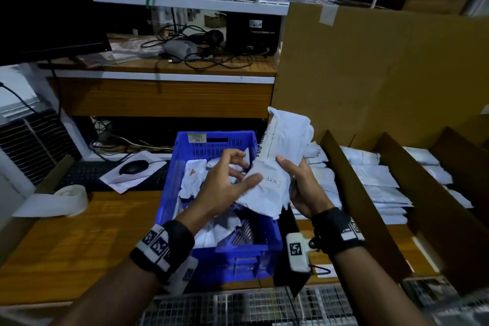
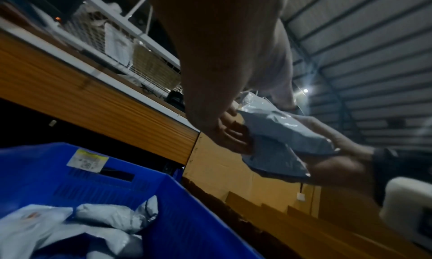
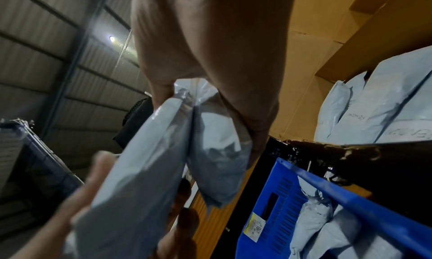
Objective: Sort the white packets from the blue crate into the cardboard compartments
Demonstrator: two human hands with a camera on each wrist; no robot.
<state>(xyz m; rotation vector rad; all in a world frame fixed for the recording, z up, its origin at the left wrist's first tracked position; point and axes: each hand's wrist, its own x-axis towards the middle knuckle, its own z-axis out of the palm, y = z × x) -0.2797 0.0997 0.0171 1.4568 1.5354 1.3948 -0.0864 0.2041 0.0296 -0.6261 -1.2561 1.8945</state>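
Observation:
A blue crate point(image 1: 173, 193) stands on the desk and holds several white packets point(image 1: 195, 171). Over its right rim both hands hold white packets. My right hand point(image 1: 297, 176) grips a bundle of packets point(image 1: 289, 135) that stands upright. My left hand point(image 1: 234, 176) pinches a packet with handwriting point(image 1: 267, 189) between thumb and fingers, and that packet lies against the bundle. In the right wrist view the bundle point(image 3: 219, 152) hangs beside the handwritten packet point(image 3: 140, 170). The cardboard compartments point(image 1: 352, 193) to the right hold stacked white packets point(image 1: 378, 177).
A tall cardboard wall point(image 1: 370, 74) rises behind the compartments. Left of the crate are a mouse point(image 1: 133, 167), a dark keyboard and a roll of white tape point(image 1: 71, 198) on the wooden desk. A monitor point(image 1: 47, 8) stands at the far left. Wire mesh point(image 1: 238, 307) lies at the near edge.

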